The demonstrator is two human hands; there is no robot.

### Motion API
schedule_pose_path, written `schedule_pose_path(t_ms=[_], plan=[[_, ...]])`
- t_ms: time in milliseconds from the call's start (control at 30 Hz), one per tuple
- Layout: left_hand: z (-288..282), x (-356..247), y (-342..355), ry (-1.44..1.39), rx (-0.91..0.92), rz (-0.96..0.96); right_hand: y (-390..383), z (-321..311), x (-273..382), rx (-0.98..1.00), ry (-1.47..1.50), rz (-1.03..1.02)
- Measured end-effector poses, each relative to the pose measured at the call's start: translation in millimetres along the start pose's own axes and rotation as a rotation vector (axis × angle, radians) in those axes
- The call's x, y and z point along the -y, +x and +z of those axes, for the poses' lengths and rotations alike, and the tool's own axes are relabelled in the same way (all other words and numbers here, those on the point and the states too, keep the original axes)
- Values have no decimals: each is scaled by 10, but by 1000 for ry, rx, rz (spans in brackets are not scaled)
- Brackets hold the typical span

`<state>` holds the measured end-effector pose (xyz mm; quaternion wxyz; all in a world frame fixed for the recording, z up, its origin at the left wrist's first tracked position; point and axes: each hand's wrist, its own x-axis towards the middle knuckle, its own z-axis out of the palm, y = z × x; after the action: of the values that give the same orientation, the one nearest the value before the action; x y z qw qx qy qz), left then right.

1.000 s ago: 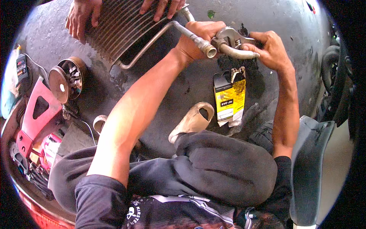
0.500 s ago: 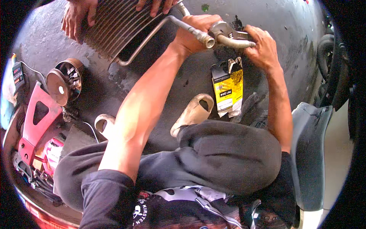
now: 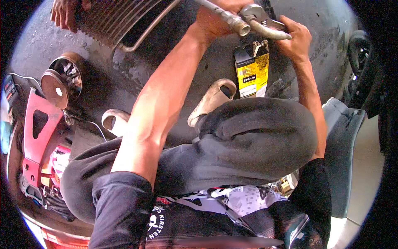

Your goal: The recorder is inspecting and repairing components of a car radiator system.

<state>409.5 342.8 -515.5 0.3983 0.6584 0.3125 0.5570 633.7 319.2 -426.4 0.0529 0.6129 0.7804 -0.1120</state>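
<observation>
Near the top of the view, my left hand [image 3: 215, 20] is closed around a metal pipe [image 3: 215, 10]; its fingers are partly hidden. That pipe ends in a threaded fitting [image 3: 241, 27] pointing toward me. Beside it, the jaws of an adjustable wrench [image 3: 253, 12] sit at the base of a short bent pipe [image 3: 269, 30]. My right hand [image 3: 296, 39] grips the wrench's handle end, close to the bent pipe's tip. A finned, radiator-like coil [image 3: 120, 18] with a thin tube [image 3: 151, 27] lies at upper left, under a co-worker's hand [image 3: 64, 14].
A torn yellow and black box [image 3: 253, 74] lies on the dark floor before my knee. To the left are a round tin [image 3: 68, 79] of small parts and a red metal bracket [image 3: 39, 128]. Grey panel [image 3: 338, 145] stands on the right, tires [image 3: 360, 62] beyond.
The view has shifted, so my hands and the coil sit higher and the coil is more cut off. The co-worker's second hand has mostly left view. Both my grips look the same.
</observation>
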Motion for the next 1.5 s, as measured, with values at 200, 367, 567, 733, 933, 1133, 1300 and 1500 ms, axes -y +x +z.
schedule_pose_path(t_ms=[200,367,567,733,933,1133,1300,1500], plan=[[56,22,-24,43,-28,-38,-173,73,-52,-45,24,98],[65,82,-58,-26,-67,-36,-231,163,239,-123,60,194],[147,44,12,-43,-126,-10,-273,82,396,-3,41,296],[102,57,-29,40,-98,-36,-331,216,408,-171,271,268],[66,37,-34,27,-99,-21,-410,196,370,-37,220,328],[163,179,-41,92,-114,10,-504,356,329,-83,322,407],[102,103,-83,232,57,35,-512,348,457,-105,71,417],[-81,-149,-24,271,97,-63,-374,174,607,-299,202,249]])
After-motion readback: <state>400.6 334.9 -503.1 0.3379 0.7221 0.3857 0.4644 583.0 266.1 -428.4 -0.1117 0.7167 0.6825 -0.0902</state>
